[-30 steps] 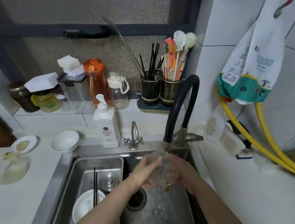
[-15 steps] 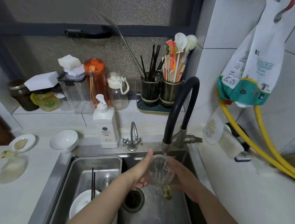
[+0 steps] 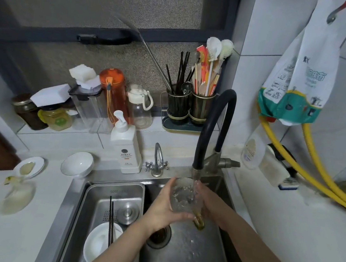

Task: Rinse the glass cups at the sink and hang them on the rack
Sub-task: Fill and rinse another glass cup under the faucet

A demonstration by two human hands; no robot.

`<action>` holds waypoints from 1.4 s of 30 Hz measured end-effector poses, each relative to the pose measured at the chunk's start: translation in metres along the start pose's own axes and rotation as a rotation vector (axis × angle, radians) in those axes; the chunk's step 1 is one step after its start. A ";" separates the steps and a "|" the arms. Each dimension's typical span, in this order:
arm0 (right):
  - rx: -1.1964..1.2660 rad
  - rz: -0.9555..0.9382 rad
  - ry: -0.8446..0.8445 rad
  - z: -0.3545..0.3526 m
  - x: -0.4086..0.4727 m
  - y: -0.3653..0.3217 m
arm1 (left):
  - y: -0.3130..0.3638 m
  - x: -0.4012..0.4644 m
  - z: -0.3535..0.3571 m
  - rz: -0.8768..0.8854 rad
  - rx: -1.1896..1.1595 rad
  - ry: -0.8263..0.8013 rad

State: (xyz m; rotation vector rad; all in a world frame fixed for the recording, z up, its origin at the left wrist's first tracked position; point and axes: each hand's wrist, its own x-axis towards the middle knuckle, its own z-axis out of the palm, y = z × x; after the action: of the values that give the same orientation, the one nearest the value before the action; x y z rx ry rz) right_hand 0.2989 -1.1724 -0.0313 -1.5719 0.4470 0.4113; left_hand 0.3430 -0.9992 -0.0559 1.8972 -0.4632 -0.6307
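Both hands' fingers wrapped round glass cup (image 3: 183,194) under faucet (image 3: 205,134); steel sink (image 3: 185,259) wet, tiled wall (image 3: 261,44) behind.

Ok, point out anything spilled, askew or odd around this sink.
On the counter left of the sink, a pale yellowish puddle spreads below a small saucer holding a yellowish scrap. In the sink's left tray, black chopsticks lie across a white bowl. Both hands hold the glass cup under the running tap; nothing looks broken.
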 end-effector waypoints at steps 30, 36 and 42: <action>-0.304 -0.349 0.410 -0.121 0.058 0.029 | 0.023 0.026 0.027 0.062 -0.039 0.176; -0.298 -0.225 0.413 -0.132 0.078 0.017 | 0.028 0.029 0.027 0.063 -0.041 0.173; -0.245 -0.242 0.378 -0.162 0.130 0.058 | 0.026 0.032 0.028 0.055 -0.037 0.171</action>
State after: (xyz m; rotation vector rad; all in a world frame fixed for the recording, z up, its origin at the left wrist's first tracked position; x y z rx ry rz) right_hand 0.3780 -1.3407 -0.1401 -1.9265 0.4995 -0.0224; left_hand 0.3505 -1.0481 -0.0476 1.8782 -0.3889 -0.4334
